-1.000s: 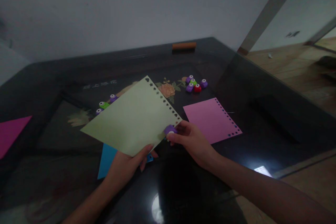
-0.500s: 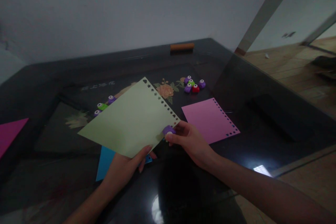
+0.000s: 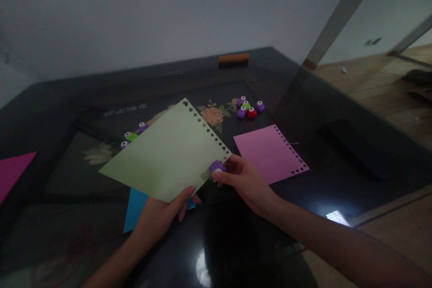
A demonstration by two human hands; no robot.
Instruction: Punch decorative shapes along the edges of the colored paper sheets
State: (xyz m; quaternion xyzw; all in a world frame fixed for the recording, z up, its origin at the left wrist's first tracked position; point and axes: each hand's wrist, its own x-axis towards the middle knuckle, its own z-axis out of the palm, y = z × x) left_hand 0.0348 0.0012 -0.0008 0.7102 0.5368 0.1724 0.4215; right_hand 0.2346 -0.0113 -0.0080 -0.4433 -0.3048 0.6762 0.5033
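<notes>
A pale green sheet of paper (image 3: 165,153) is held up above the dark table, with a row of small punched shapes along its right edge. My left hand (image 3: 165,211) pinches the sheet's lower edge, thumb on top and fingers beneath. In my right hand (image 3: 248,182) is a purple craft punch (image 3: 217,166), set at the sheet's right edge near the lower end of the row. The thumb lies on the punch's white button, while the other fingers are partly hidden. Below the sheet, a blue sheet of paper (image 3: 133,211) lies partly covered on the table.
A pink punched sheet (image 3: 270,155) lies to the right, a magenta sheet (image 3: 13,171) at far left. Several craft punches (image 3: 251,112) sit behind, and a few more (image 3: 131,136) stand left of the green sheet. A brown cylinder (image 3: 234,58) rests near the wall.
Hardly anything differs. The view has shifted very slightly, and both hands keep their hold on the green sheet and the punch.
</notes>
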